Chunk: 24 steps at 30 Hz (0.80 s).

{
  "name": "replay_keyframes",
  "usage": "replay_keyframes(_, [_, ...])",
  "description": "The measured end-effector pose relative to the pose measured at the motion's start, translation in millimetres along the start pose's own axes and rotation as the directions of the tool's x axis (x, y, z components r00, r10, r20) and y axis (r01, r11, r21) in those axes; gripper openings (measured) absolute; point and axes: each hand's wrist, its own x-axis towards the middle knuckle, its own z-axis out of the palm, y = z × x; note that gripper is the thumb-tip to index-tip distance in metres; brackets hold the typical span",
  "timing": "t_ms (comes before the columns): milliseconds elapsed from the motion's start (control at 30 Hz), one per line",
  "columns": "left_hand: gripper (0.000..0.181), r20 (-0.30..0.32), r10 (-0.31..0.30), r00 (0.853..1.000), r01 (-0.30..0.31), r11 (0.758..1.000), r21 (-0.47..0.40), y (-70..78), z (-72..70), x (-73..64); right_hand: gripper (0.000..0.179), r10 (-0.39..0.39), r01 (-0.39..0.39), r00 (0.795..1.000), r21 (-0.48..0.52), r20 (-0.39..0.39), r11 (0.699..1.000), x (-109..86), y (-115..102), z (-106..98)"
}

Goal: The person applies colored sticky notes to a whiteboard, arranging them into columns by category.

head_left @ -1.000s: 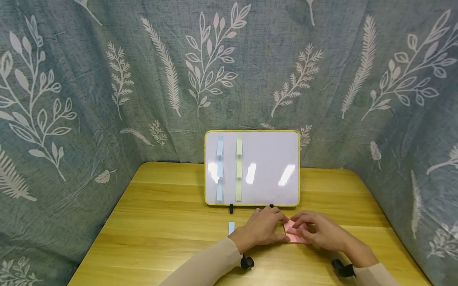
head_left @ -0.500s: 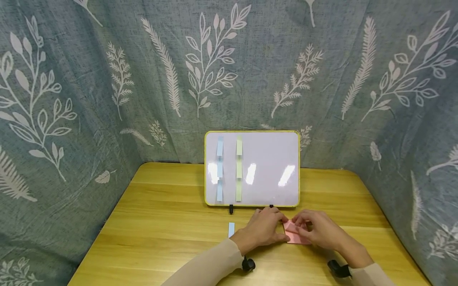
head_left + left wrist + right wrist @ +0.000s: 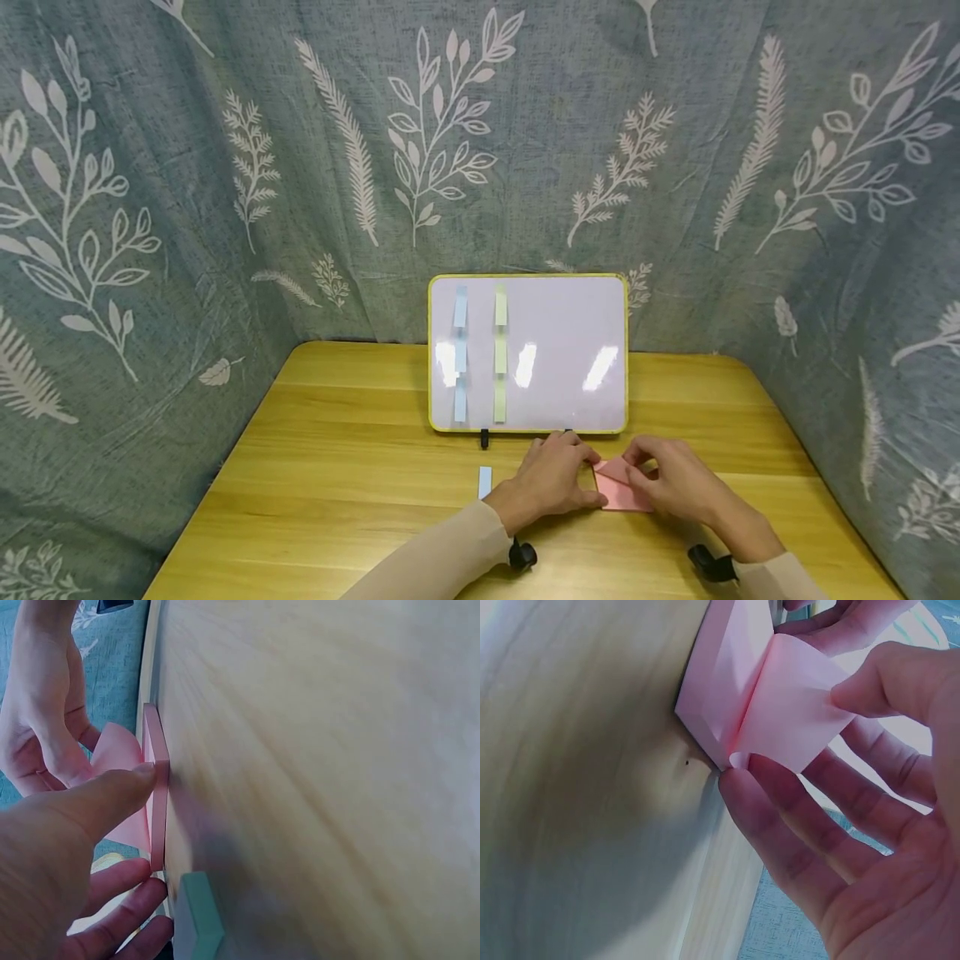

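Curtain (image 3: 540, 167): hangs behind and along both sides, likely to screen off the workspace.
Desk (image 3: 337, 467): carries everything, giving a flat base to work against.
Board (image 3: 562, 350): stands nearly upright on black feet (image 3: 484, 438), presumably so its face stays in easy reach.
Left hand (image 3: 551, 473): grip set around the pad's left end, thumb at the near corner, fingers at the far one, seemingly to anchor it.
Right hand (image 3: 671, 479): grip pinching the top sheet between thumb and fingers, apparently for control of the loose edge.
Pad (image 3: 624, 498): pink, flat on the desk before the board's right part, between the hands.
Sheet (image 3: 799, 697): bent up from the pad, meeting it along a crease.
Green block (image 3: 199, 919): beside the left fingers, apart from the pad.
Blue slip (image 3: 485, 482): on the desk, partly behind the left arm.
Blue strips (image 3: 461, 355), green strips (image 3: 500, 355): two columns of three on the board, spaced perhaps for sorting by colour.
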Motion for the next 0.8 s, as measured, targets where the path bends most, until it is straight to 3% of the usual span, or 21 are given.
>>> replay_keyframes(433, [0.058, 0.012, -0.024, 1.000, 0.024, 0.999, -0.025, 2.4, -3.1, -1.7, 0.017, 0.028, -0.031, 0.999, -0.070, -0.038, 0.997, -0.5, 2.0, 1.9])
replay_keyframes(800, [0.061, 0.003, -0.024, 1.000, 0.024, 1.000, -0.006, 0.7, -1.5, -1.3, 0.012, 0.013, -0.017, 0.998, -0.069, -0.060, 0.997, 0.8, 3.3, -2.3])
